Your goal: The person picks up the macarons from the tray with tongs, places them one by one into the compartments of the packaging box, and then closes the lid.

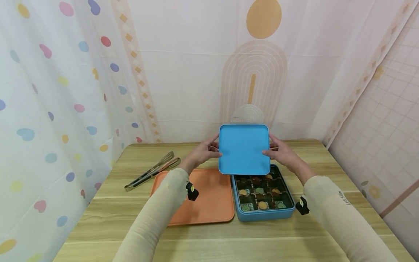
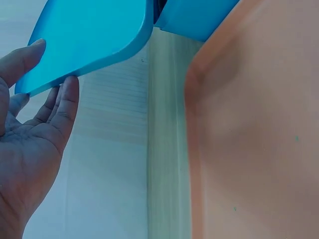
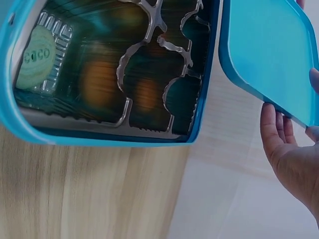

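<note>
A blue square lid (image 1: 244,149) is held up, tilted upright, over the back of a blue tin (image 1: 266,215). My left hand (image 1: 203,153) grips its left edge, the thumb on the inner face and the fingers along the rim. On the opposite edge my right hand (image 1: 282,154) pinches it the same way. Inside the tin a dark divided insert (image 1: 269,187) holds cookies in separate compartments. A green cookie (image 3: 38,58) with raised letters lies in one corner compartment in the right wrist view.
An orange tray (image 1: 206,196) lies just left of the tin on the wooden table (image 1: 229,243). Metal tongs (image 1: 154,172) with dark handles rest at the tray's back left corner. Patterned curtains (image 1: 183,72) hang behind the table and along its left side.
</note>
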`<action>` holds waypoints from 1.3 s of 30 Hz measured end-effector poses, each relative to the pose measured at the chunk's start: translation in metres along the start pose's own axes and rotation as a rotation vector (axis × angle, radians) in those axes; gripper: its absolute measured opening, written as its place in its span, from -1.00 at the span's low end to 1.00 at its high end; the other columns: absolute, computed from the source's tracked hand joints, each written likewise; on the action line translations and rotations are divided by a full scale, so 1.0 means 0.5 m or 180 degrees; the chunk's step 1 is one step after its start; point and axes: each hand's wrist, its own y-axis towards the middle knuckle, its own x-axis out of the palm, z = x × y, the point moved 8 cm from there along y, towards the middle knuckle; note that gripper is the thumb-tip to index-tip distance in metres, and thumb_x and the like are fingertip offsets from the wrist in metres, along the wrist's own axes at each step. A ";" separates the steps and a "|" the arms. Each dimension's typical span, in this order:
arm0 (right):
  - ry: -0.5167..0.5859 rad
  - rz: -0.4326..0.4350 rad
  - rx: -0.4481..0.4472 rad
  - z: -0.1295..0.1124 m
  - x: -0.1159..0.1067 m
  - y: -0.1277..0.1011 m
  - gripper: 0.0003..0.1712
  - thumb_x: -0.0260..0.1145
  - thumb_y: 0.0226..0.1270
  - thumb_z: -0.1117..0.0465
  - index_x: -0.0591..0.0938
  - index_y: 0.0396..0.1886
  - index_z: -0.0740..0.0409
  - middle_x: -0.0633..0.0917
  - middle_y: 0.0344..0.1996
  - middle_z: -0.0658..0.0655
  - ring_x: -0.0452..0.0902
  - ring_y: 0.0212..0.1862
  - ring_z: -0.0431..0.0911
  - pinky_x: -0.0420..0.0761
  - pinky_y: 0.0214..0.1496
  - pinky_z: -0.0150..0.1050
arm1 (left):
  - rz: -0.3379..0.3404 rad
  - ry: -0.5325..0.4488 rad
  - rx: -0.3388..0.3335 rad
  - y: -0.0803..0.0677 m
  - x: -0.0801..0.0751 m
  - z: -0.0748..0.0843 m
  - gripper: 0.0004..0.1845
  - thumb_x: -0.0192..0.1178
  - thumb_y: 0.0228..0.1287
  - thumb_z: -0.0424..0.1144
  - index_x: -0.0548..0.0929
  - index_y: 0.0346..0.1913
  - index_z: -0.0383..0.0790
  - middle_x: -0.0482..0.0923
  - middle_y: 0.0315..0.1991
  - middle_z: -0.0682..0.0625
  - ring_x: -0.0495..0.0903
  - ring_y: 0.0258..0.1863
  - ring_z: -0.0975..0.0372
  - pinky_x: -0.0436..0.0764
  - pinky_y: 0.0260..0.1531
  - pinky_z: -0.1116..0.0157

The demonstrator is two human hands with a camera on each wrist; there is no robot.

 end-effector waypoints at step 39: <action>0.0482 0.0089 0.0020 -0.019 -0.018 0.006 -0.02 0.20 0.52 0.16 -0.25 0.63 -0.09 0.13 0.41 0.47 0.14 0.40 0.35 0.20 0.38 0.19 | 0.0116 0.0229 0.0134 0.004 0.006 0.037 -0.07 0.31 0.33 -0.26 -0.01 0.60 0.09 0.35 0.28 -0.20 0.38 0.28 -0.06 0.42 0.18 -0.09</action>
